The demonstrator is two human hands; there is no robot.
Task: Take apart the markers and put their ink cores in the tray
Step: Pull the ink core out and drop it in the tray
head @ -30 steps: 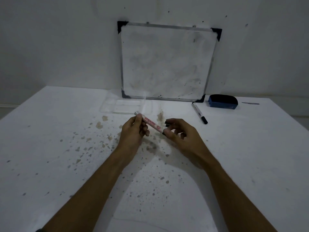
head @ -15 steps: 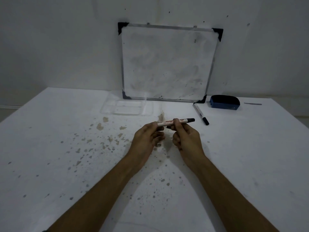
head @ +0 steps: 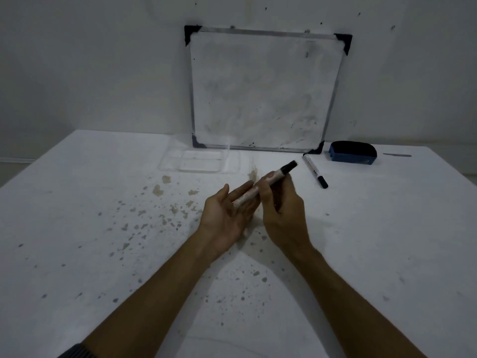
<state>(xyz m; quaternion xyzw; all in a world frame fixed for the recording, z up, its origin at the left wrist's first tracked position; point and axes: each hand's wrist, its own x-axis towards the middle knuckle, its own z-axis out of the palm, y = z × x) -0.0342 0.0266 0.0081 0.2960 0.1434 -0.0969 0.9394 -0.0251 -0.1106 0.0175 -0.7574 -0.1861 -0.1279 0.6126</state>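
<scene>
Marker (head: 263, 186), a slim white barrel with a dark cap, sits pinched in my right hand (head: 282, 210), tilted toward one o'clock; its tail rests on the spread fingers of my left hand (head: 227, 215). At eleven o'clock lies a clear compartmented tray (head: 198, 164) on the speckled white table (head: 103, 228); a second marker (head: 315, 170) lies at one o'clock.
</scene>
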